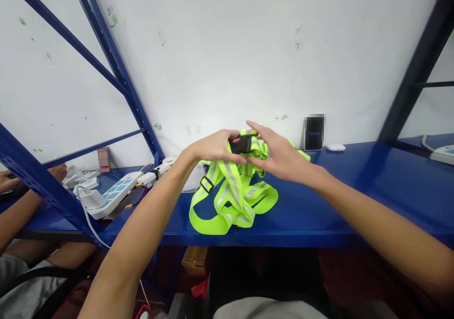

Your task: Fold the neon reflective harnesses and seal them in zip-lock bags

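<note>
Neon-yellow straps with silver reflective stripes (232, 186) lie looped and bunched on the blue table, with a small black slider on the left loop. A black buckle (240, 144) is raised above the pile between my hands. My left hand (222, 146) is closed around the buckle and the strap beside it from the left. My right hand (275, 153) is at the right side of the buckle, thumb and fingers curved apart around the bunched straps; whether its fingertips grip anything is partly hidden by the strap.
The blue table (319, 205) has a white power strip (118, 193) with plugs and cables at left. A dark phone-like device (314, 133) and a white oval object (336, 147) stand at the back right. Another person's hand (56, 171) is beyond the blue rack post (46, 182).
</note>
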